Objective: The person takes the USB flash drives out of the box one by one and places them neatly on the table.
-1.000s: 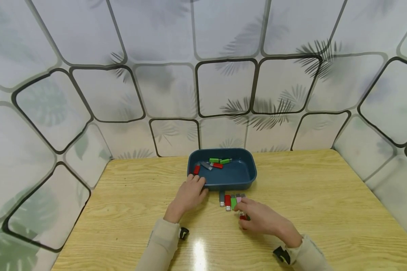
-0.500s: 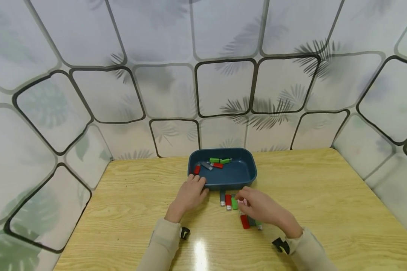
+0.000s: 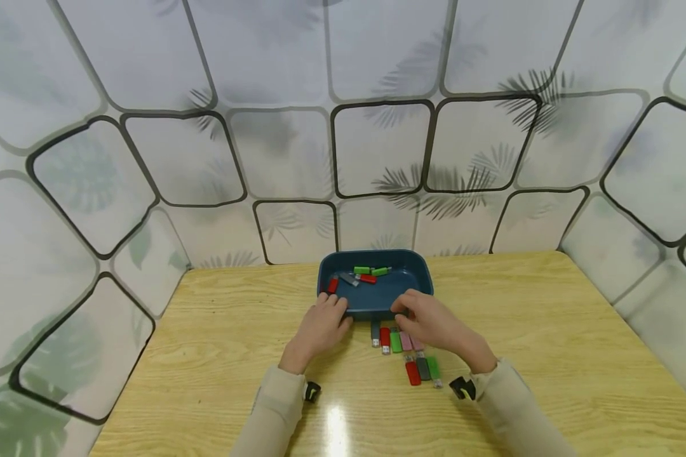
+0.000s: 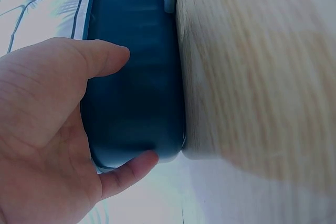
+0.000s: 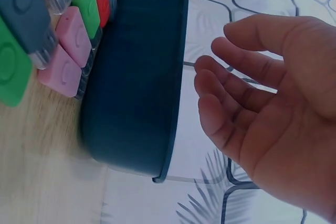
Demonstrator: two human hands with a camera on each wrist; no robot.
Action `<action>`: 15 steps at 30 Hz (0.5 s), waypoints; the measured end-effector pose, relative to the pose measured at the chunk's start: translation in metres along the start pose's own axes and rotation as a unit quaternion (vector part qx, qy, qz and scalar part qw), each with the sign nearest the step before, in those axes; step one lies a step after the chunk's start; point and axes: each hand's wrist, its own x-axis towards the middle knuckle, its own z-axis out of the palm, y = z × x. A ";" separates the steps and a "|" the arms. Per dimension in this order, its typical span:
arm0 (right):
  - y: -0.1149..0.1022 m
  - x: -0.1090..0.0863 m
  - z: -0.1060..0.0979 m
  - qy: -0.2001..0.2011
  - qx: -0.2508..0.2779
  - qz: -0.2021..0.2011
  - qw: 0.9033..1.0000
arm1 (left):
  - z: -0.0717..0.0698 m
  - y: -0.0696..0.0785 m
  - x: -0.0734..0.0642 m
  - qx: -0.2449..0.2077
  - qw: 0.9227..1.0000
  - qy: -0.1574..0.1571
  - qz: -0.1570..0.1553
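A dark blue plastic tray (image 3: pixel 371 315) sits on the wooden table. At its front left corner, my left hand (image 3: pixel 320 327) holds it, fingers over the rim and thumb against the front wall (image 4: pixel 134 93). My right hand (image 3: pixel 437 320) hovers over the front right rim with loosely curled fingers; its palm and fingers show nothing held in the right wrist view. Inside the tray lie two green USB sticks (image 3: pixel 362 270), two red ones (image 3: pixel 368 278) and a grey one (image 3: pixel 349 279).
Before the tray, a row holds a grey USB stick (image 3: pixel 375 334), a red one (image 3: pixel 385 337), a green one (image 3: pixel 396 343) and two pink ones (image 5: pixel 74 36). Nearer me lie red (image 3: pixel 413 372), grey (image 3: pixel 423 369) and green (image 3: pixel 432 367) sticks. Patterned fabric (image 3: pixel 291 152) surrounds the table.
My right hand has moved up and away from the USB sticks to the tray's front rim, uncovering the pink sticks and the nearer row. My left hand stays on the tray.
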 end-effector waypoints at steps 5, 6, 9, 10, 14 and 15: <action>0.007 0.013 0.004 0.011 -0.013 0.016 1.000 | 0.001 0.000 0.000 -0.003 1.000 -0.001 -0.001; 0.008 0.015 0.005 0.012 -0.016 0.020 1.000 | 0.001 0.000 0.000 -0.003 1.000 -0.002 -0.001; 0.010 0.021 0.008 0.015 -0.023 0.035 0.999 | 0.001 0.000 0.001 -0.004 1.000 -0.001 -0.002; 0.011 0.023 0.009 0.016 -0.026 0.040 0.999 | 0.001 0.000 0.001 -0.003 1.000 0.000 -0.002; 0.011 0.030 0.011 0.014 -0.031 0.064 0.997 | 0.001 -0.001 0.001 -0.002 1.000 0.001 -0.002; 0.011 0.031 0.012 0.014 -0.034 0.069 0.997 | 0.001 -0.001 0.000 -0.003 1.000 0.001 -0.002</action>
